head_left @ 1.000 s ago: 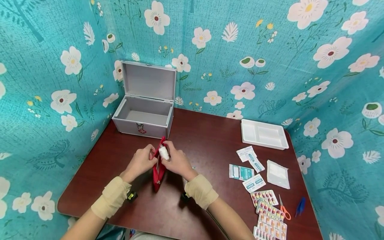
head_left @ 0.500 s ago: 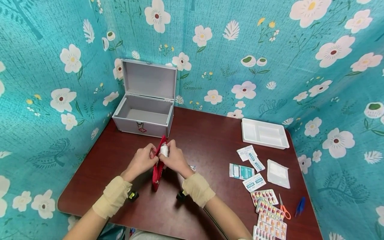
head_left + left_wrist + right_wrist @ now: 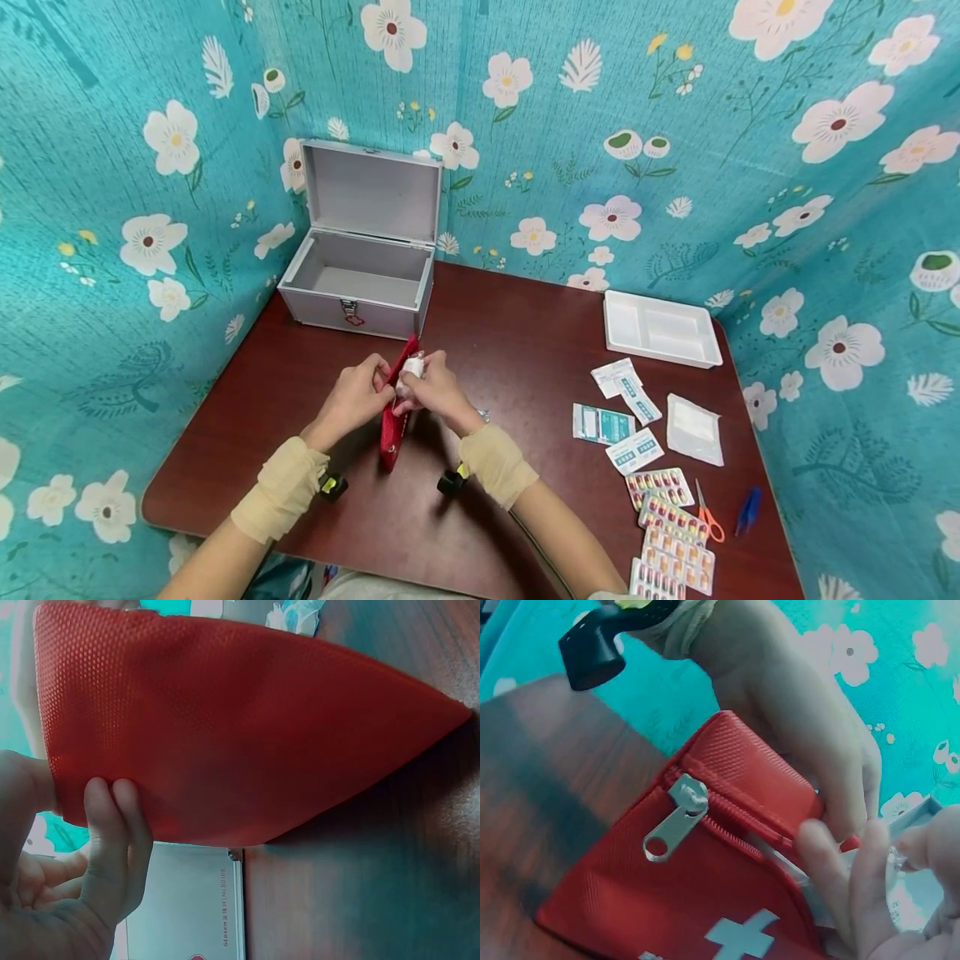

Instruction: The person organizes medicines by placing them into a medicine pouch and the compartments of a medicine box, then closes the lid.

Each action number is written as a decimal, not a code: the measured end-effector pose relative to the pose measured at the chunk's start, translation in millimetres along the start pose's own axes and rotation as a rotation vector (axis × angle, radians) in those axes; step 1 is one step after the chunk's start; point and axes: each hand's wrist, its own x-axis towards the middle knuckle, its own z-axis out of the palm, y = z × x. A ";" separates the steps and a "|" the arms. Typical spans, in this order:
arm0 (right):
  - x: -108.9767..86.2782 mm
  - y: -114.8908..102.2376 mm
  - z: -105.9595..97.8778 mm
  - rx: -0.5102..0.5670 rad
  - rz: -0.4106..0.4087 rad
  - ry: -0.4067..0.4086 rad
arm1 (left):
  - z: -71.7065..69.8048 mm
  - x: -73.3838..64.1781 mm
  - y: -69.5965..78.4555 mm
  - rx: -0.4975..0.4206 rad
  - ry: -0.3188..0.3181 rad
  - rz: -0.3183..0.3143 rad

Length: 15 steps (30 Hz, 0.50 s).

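A red zip first-aid pouch (image 3: 392, 437) with a white cross stands on edge above the near-middle of the table. My left hand (image 3: 354, 402) pinches its upper rim; in the left wrist view the fingers (image 3: 112, 840) lie against the pouch's plain side. My right hand (image 3: 442, 390) holds a white bandage roll (image 3: 412, 367) in clear wrap at the pouch's mouth. The right wrist view shows the zip undone, its metal pull (image 3: 673, 825) at one end, and my right fingers (image 3: 859, 892) at the opening. Much of the roll is hidden there by the fingers.
A silver case (image 3: 360, 287) stands with its lid up at the back left. A white divided tray (image 3: 622, 346) lies at the back right. Nearer are flat packets (image 3: 603, 423), a gauze pack (image 3: 693, 429), several blister packs (image 3: 675, 518), orange-handled scissors (image 3: 711, 521) and blue tweezers (image 3: 747, 510).
The right hand has turned the bandage roll and shifted its fingers around it at the pouch's mouth. The left hand keeps its grip on the pouch, and the view has tipped slightly.
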 end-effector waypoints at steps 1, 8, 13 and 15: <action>0.6 0.4 -0.5 0.047 0.020 -0.017 | 0.7 -0.2 -0.4 -0.004 0.004 -0.001; 7.5 18.3 -2.3 0.109 0.016 -0.085 | 3.0 0.0 -1.6 -0.008 0.019 0.008; 1.5 10.5 -0.3 -0.073 -0.013 -0.032 | 2.7 0.1 -1.3 -0.013 0.016 0.007; 1.2 12.3 0.2 -0.175 -0.034 0.004 | 3.0 -0.4 -1.5 -0.011 0.016 0.005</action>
